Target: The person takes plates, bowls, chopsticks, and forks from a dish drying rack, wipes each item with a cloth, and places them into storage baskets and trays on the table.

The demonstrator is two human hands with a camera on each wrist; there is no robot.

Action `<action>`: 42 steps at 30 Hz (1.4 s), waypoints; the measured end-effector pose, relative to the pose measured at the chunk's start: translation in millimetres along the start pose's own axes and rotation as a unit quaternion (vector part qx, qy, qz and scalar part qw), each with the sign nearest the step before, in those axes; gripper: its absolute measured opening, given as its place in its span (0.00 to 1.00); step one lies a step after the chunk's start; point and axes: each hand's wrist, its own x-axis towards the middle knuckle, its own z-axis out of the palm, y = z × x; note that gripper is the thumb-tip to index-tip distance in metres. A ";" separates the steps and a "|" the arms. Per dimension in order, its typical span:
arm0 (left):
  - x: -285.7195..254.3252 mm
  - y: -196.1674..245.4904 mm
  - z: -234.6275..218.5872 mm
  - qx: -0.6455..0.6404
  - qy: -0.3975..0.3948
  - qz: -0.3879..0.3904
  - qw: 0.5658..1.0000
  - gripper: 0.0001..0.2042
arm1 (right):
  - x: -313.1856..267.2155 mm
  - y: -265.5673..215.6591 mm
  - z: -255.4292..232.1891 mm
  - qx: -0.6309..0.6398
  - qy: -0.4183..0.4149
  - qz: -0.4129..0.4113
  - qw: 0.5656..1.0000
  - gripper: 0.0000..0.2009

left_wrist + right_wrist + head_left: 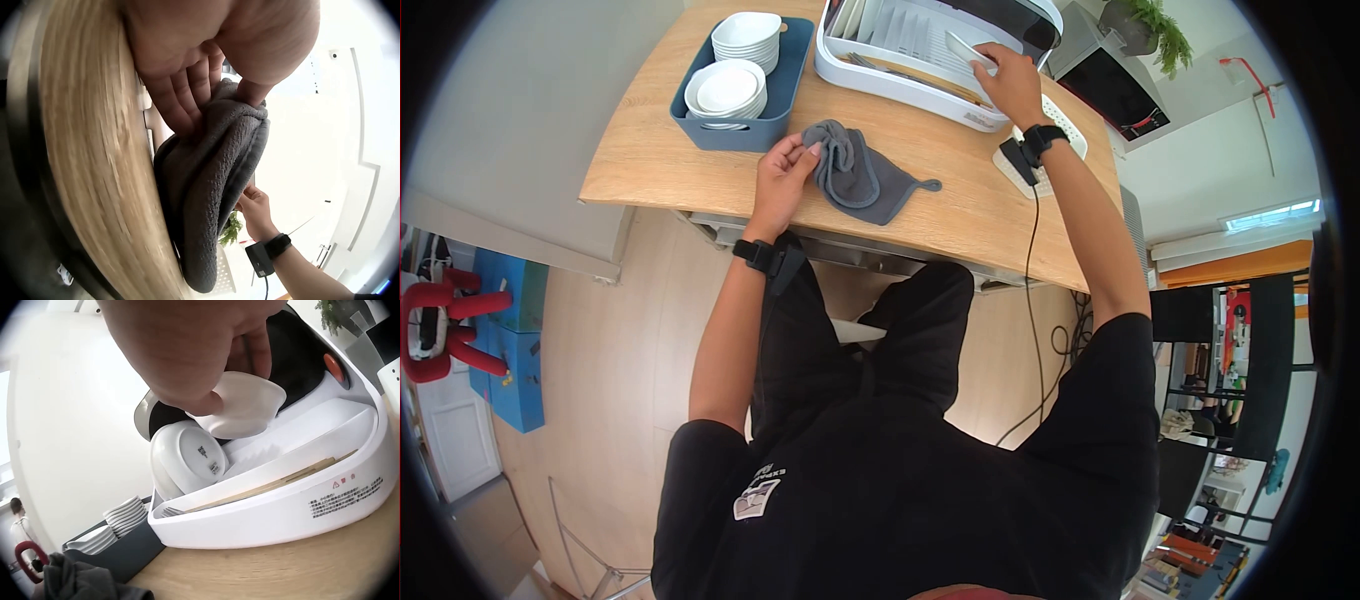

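My left hand [781,182] pinches one bunched end of a grey cloth [878,188] between thumb and fingers; the rest of the cloth spreads over the wooden table. In the left wrist view the folded cloth [206,181] hangs from the fingertips close to the tabletop. My right hand [1011,86] grips a small white bowl [247,409] by its rim, tilted, over a white dish rack [262,522] with a dark lid raised. Inside the rack, white dishes [197,456] lean upright at the left, and chopsticks [281,481] lie in the front trough.
A blue-grey bin [798,62] holding stacked white bowls [746,40] stands left of the rack. Right of it lies a white perforated tray [1068,125]. A cable [1032,260] runs down from the right wrist. The table's front edge [960,250] is near my legs.
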 end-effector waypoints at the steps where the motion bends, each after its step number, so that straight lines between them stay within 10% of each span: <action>1: 0.2 -0.7 -0.9 0.006 -0.003 0.002 1.000 0.13 | 3.7 8.4 4.1 0.003 0.006 0.002 1.000 0.14; 14: 0.5 -0.8 -0.3 0.020 0.002 0.000 1.000 0.12 | 11.5 52.1 46.2 -0.046 -0.157 0.133 0.978 0.12; 42: -1.8 3.1 6.7 0.033 0.032 -0.010 0.999 0.09 | 15.5 75.9 66.4 0.020 -0.184 0.213 0.959 0.15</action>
